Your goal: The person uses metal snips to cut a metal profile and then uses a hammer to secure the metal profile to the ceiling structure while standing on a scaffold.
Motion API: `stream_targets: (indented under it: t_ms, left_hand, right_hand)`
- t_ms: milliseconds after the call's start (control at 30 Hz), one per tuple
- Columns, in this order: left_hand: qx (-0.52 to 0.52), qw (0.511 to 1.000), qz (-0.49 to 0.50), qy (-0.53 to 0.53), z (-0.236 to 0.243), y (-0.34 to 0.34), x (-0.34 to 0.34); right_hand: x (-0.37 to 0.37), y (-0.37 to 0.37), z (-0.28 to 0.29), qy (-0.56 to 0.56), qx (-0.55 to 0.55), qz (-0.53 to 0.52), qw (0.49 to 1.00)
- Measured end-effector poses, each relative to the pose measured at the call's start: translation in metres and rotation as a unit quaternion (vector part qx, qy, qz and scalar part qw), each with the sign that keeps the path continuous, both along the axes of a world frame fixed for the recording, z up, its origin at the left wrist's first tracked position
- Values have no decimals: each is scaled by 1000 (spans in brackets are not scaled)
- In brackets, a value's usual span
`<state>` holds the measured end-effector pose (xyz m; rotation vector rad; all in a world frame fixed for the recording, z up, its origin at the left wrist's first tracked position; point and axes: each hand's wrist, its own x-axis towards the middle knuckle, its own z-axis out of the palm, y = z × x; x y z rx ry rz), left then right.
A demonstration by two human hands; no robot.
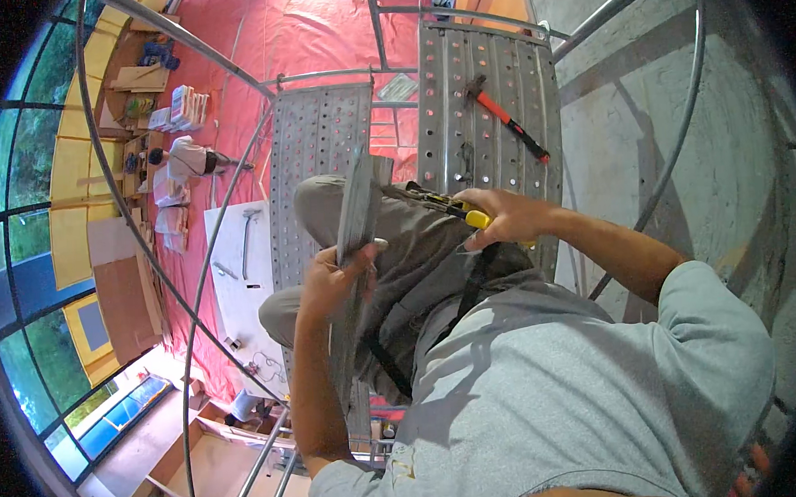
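Grey T-shirt [559, 393] filling the lower right of the frame, grey trousers [416, 247] just above it at centre. Left hand [332, 283] at centre left, grip wrapped tight around a long grey metal channel [357, 210] held upright, running from the lower centre up past the knee. Right hand [504, 218] right of centre, grip clenched on the handle of a yellow and black snips tool [450, 207], its jaws pointing left toward the channel; touching it or not: cannot tell. Beneath the legs, two perforated metal scaffold planks [321, 144], side by side, reaching toward the top centre. On the right-hand plank, upper centre, a hammer with a red and black handle [508, 121], lying loose, well apart from both hands. Curved scaffold tubes [681, 144] arching around the sides. Grey wall [736, 168] along the right edge. Far below, red floor sheeting [297, 38] across the upper left, with a white board [243, 293] carrying small tools, and stacked boxes and wood pieces [179, 107] in the upper left.
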<state>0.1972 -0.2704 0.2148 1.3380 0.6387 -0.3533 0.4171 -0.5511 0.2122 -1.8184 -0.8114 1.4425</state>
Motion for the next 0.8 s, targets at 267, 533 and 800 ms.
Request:
stream_targets:
  t_ms: [267,533,800]
  left_hand:
    - [-20,999,-22,13,13,-13,1]
    - [-29,999,-24,27,11,-10,-8]
    - [-74,996,-34,34,20,-11,-11]
  right_hand:
    - [-15,-5,-5,-28,45,-35,998]
    - [-3,-4,4,-78,-2,50,996]
    - [-1,-3,7,-130,5,71,989]
